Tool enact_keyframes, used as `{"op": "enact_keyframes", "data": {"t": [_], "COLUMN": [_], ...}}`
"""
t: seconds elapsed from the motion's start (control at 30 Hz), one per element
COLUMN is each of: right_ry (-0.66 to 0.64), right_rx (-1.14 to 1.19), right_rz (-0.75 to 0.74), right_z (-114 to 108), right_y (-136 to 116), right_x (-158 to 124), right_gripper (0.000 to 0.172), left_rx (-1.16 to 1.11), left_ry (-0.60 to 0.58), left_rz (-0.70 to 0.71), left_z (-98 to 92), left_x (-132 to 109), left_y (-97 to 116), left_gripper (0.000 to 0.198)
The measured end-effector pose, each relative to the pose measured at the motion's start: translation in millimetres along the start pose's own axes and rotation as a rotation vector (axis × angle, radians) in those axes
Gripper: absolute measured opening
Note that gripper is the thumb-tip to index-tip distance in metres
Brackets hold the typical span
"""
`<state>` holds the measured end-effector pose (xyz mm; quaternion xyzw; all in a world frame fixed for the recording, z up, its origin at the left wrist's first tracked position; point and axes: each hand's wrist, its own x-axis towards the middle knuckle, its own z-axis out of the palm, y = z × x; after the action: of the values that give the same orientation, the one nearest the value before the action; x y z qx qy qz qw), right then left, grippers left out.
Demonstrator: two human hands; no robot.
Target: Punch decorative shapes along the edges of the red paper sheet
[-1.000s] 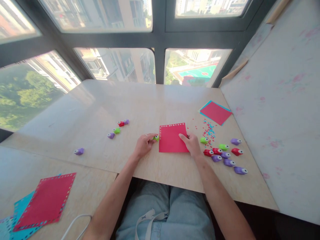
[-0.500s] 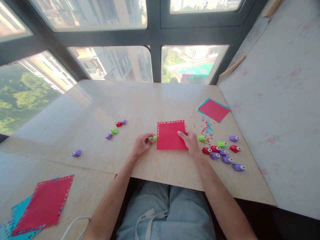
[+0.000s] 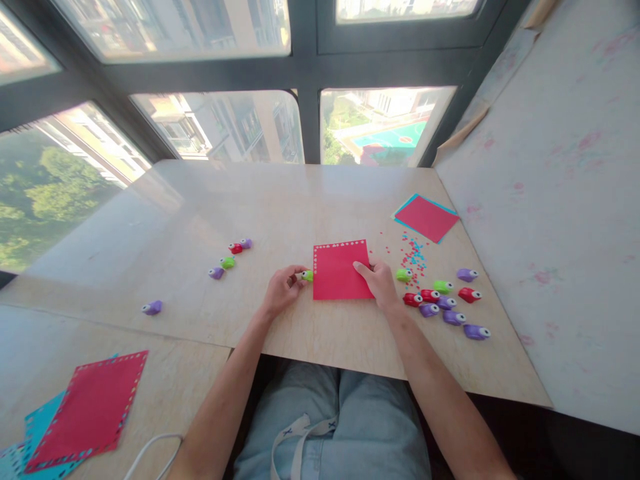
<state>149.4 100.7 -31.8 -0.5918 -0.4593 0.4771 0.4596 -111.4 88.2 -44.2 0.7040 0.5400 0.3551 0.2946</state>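
My left hand (image 3: 285, 288) is closed on a small green craft punch (image 3: 307, 275), which sits at the left edge of a red sheet of paper (image 3: 340, 272). Punched holes run along the sheet's top edge and down the upper part of its left edge. On the right side, my right hand (image 3: 381, 283) grips the same sheet, thumb on top and the other fingers hidden beneath. Just right of that hand lies another green punch (image 3: 404, 275).
Several purple, red and green punches (image 3: 454, 318) lie at the right, by scattered paper bits (image 3: 414, 253). A stack of uncut sheets (image 3: 425, 218) rests behind them. More punches (image 3: 228, 263) are at the left. Punched red and blue sheets (image 3: 90, 407) and a white cable (image 3: 155, 440) lie front left.
Both hands, the green punch and the red sheet hold nearly the same place. The whole view has shifted very slightly.
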Motion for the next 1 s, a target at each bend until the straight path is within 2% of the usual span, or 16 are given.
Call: {"op": "enact_keyframes", "data": {"t": [0.67,1.0], "right_ry": [0.013,-0.012], "right_rx": [-0.085,-0.056], "right_rz": [-0.028,-0.011], "right_z": [-1.2,-0.5], "right_y": [2.9,-0.6], "right_x": [0.5,-0.5], "right_gripper": [0.046,0.041], "left_rx": [-0.014,-0.004], "left_ry": [0.002,-0.007], "left_rz": [0.018,0.052], "left_z": [-0.5,-1.2], "left_x": [-0.6,-1.2], "left_y": [0.9,2.5], "left_gripper": [0.025,0.025]}}
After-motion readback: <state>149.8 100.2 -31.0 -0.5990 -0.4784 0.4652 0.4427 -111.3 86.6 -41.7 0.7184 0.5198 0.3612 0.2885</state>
